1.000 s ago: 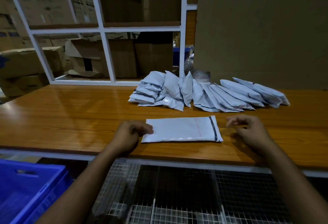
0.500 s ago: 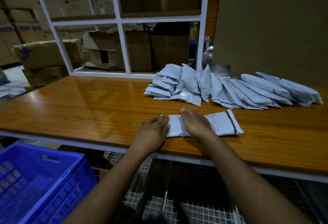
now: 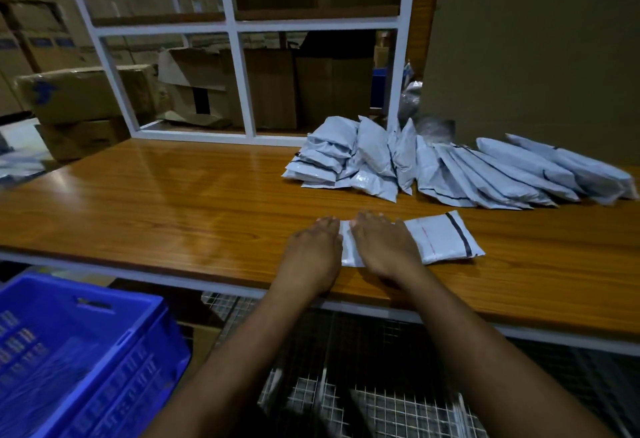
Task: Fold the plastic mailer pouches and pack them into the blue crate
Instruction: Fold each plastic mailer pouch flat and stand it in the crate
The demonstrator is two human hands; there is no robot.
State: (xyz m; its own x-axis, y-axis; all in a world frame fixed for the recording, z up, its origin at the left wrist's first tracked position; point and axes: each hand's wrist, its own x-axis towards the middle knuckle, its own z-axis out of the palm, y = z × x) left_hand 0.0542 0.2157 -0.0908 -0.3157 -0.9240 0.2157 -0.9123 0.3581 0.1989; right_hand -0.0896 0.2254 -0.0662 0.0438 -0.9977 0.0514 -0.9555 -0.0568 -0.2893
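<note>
White mailer pouch (image 3: 440, 240) on worktop (image 3: 173, 209) — we press left hand (image 3: 313, 254) and right hand (image 3: 384, 247) flat, fingers spread wide, gripping nothing; blue crate (image 3: 83, 351) below-left of left hand.

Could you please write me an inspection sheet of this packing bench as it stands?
Surface: glossy wooden bench, bare at left.
Job's things: one mailer pouch flat near the front edge; pile of pouches behind; blue crate below left.
Clutter: nothing seen.
Grips: left hand and right hand flat, pressing the pouch's left end.
Cables: nothing seen.
Surroundings: white frame, cardboard boxes, wire mesh under the bench.
</note>
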